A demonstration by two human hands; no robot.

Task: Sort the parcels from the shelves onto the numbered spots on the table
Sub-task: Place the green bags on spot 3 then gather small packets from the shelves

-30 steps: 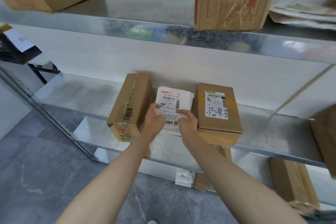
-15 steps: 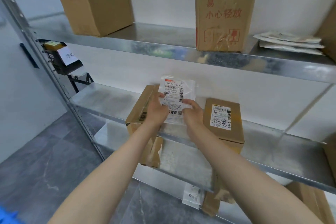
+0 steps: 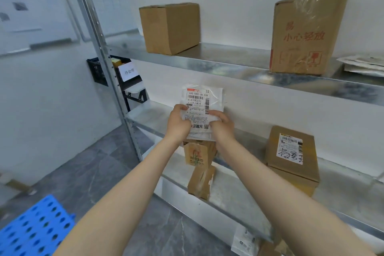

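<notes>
Thumbs press on the front of a white plastic mailer [image 3: 202, 108], which both hands hold up in front of the wall between the top shelf [image 3: 239, 68] and the middle shelf [image 3: 342, 174], touching neither. The left hand [image 3: 179, 124] pinches its lower left edge and the right hand [image 3: 221, 125] pinches the lower right. The rest of the fingers are hidden behind the bag. The hands cover part of the mailer's lower strip. Its label shows barcodes and small print, most of it too fine to read.

Just below the wrists a small brown box [image 3: 197, 157] sits on the middle shelf, mostly hidden, with only its front end showing. Further right on that shelf lies a labelled cardboard box [image 3: 291, 158] with handwriting on its sticker. Another brown box [image 3: 200, 183] stands on the shelf below, and a white packet [image 3: 245, 239] shows at the bottom, partly behind the right forearm.

On the top shelf are a plain carton [image 3: 169, 27], a tall carton with red print [image 3: 305, 35] and a stack of flat mailers [image 3: 363, 64] cut off by the right edge. A black bin [image 3: 99, 70] with a white note [image 3: 129, 71] stands behind the rack's upright post [image 3: 104, 52], which hides part of it. A blue perforated panel [image 3: 35, 228] is cropped at the lower left corner.
</notes>
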